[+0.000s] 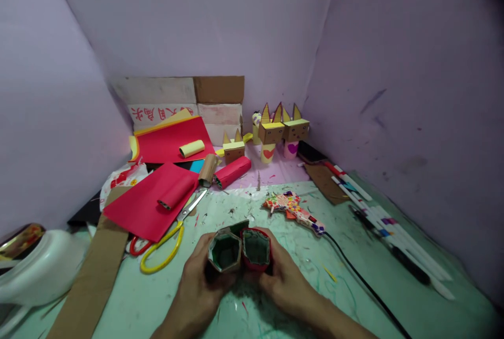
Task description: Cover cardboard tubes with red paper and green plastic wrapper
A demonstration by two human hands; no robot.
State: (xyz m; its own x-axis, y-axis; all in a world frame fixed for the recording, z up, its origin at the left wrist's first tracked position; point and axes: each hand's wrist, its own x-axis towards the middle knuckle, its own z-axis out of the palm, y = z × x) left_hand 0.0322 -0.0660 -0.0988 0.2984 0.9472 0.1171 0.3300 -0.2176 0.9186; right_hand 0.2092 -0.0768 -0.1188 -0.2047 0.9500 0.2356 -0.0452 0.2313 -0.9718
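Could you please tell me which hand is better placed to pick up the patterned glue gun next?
Right hand, probably: the glue gun lies to its right, farther from the left hand. It would first have to release the red tube.

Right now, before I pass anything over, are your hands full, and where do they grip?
Yes: left hand grips a brown tube, right hand a red one, both around their sides.

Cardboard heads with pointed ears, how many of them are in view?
3. One head sits low, behind a red tube; a second head is to its right, on a yellow tube; a third head is rightmost, on a pink tube. Another could be hidden behind them.
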